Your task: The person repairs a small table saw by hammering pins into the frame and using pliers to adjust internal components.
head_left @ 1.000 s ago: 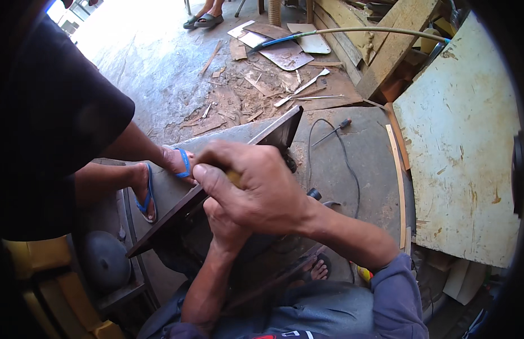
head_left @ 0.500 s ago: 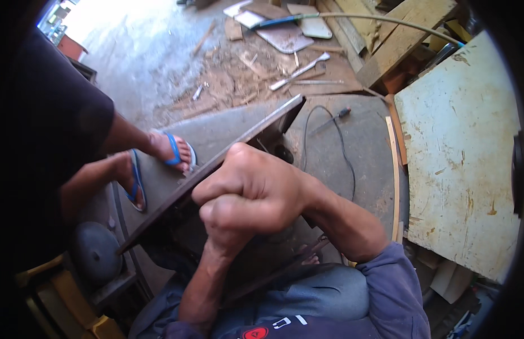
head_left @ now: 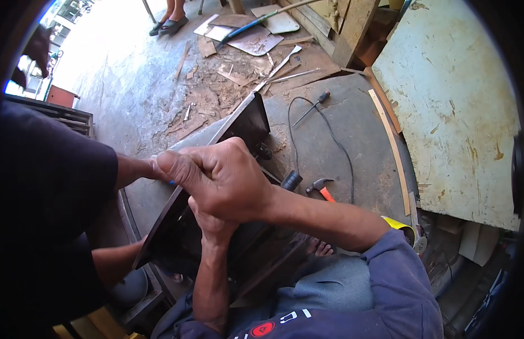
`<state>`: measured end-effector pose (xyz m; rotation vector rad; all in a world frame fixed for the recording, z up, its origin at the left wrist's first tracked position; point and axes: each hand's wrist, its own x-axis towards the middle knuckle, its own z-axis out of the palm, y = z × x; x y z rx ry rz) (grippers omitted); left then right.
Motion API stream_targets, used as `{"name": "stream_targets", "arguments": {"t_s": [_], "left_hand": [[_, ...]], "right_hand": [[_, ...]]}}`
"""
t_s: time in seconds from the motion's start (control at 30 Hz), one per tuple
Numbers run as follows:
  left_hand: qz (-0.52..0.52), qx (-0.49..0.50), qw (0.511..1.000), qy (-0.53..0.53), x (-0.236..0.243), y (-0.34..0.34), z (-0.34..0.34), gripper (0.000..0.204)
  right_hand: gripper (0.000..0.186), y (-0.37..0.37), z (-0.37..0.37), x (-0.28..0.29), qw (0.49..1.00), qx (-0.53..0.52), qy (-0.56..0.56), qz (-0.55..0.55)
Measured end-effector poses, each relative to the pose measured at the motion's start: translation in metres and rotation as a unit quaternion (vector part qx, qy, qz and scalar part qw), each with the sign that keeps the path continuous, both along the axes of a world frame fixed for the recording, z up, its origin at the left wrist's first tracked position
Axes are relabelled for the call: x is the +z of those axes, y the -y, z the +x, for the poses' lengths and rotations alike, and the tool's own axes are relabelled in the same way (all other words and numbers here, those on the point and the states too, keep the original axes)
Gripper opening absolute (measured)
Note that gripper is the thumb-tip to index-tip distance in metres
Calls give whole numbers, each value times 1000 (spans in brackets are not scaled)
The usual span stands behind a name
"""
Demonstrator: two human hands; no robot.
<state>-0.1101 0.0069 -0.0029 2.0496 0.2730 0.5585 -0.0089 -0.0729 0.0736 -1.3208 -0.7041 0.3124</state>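
My right hand (head_left: 228,181) is closed with its thumb on top, over the dark metal frame in front of me. Just under it, my left hand (head_left: 212,223) is mostly covered; its visible part looks closed and touches the right. What either one grips is hidden. The dark metal frame (head_left: 166,217), a long angled piece with a raised edge, slants from lower left to upper right below both hands. Beyond my right forearm lie a claw hammer (head_left: 325,193) with an orange handle and a short black cylinder (head_left: 292,180).
Another person in dark clothes (head_left: 53,169) stands close at left. A black cable (head_left: 342,148) curves over the floor. A yellow round object (head_left: 398,227) sits by my right elbow. A pale worn board (head_left: 454,118) stands at right. Wood scraps (head_left: 216,93) litter the floor ahead.
My right fist has turned, so its thumb now shows on top. The view has shifted; the hammer and yellow object now show. The other person's sandalled feet are mostly out of sight.
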Motion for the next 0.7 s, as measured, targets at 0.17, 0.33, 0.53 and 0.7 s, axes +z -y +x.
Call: {"name": "stream_targets", "arguments": {"t_s": [0.17, 0.33, 0.53, 0.7], "left_hand": [[64, 32, 997, -17, -19, 4, -16, 42], [131, 82, 987, -34, -31, 3, -29, 45], [222, 9, 972, -74, -6, -10, -6, 45], [153, 42, 987, -20, -23, -12, -9, 45]], "right_hand": [[42, -11, -1, -9, 994, -42, 80, 54], [45, -14, 36, -6, 883, 463, 13, 80], [45, -1, 42, -7, 908, 414, -64, -9], [39, -10, 17, 15, 984, 74, 153, -54]]}}
